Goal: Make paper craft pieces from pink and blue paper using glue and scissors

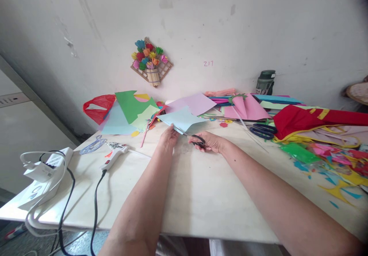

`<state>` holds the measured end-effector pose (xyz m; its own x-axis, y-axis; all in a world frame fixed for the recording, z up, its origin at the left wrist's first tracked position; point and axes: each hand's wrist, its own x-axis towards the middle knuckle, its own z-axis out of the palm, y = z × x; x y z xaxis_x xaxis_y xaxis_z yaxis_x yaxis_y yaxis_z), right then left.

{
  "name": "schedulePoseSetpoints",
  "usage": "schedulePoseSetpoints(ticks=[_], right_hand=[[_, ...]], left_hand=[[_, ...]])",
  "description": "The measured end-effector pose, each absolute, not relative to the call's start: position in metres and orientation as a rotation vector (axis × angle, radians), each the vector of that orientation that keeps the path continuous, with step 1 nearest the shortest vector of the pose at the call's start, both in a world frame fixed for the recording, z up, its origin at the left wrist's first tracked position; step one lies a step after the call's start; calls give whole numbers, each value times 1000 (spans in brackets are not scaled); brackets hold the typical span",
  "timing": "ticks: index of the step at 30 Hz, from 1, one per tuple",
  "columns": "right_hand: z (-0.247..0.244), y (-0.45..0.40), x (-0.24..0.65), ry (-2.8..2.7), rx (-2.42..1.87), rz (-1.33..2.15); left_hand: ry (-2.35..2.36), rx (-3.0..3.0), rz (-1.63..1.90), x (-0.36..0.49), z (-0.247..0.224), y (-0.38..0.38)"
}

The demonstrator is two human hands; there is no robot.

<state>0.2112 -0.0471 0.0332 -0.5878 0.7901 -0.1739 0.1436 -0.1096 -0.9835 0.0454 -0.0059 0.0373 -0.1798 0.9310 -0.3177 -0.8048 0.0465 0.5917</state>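
Observation:
My left hand [169, 136] pinches the near edge of a light blue paper sheet [181, 118] that is lifted a little off the cream table [189, 187]. My right hand [209, 141] grips small black-handled scissors [197, 140]. Their blades point left into the sheet's lower edge, just beside my left fingers. Both forearms reach in from the bottom of the view.
A white glue gun [114, 157] with a black cord lies at the left, next to a white power strip [43, 171]. Coloured paper sheets [132, 108] pile along the wall. Larger dark scissors [262, 131], red cloth [304, 118] and paper scraps [330, 160] lie at the right.

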Motion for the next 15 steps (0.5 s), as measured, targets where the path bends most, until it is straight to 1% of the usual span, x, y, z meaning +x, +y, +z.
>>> schedulePoseSetpoints(ticks=[15], right_hand=[[34, -49, 207, -1665, -1051, 1699]], left_hand=[[791, 160, 1554, 45, 40, -8]])
